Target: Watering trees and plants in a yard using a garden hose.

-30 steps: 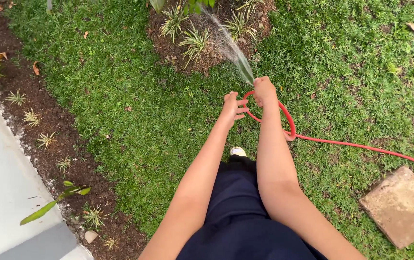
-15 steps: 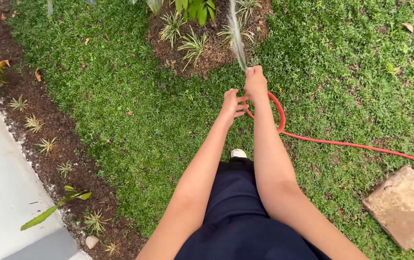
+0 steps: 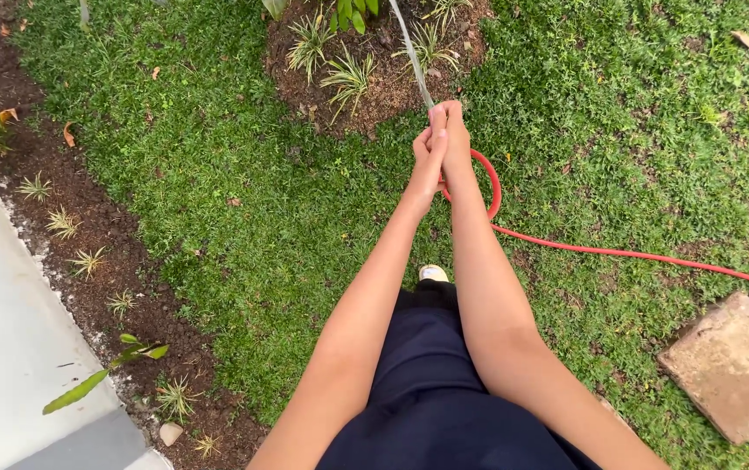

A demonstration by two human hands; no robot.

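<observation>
- Both hands have closed together since the earlier frame: left hand now presses against right hand, fingers of both clenched around the end of the red hose.
- Water jet shoots toward the planted soil bed, upper centre.
- Watering appears under way; hose trails right across grass.

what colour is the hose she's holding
Red: the hose trails across the grass, seen in the head view.
</observation>
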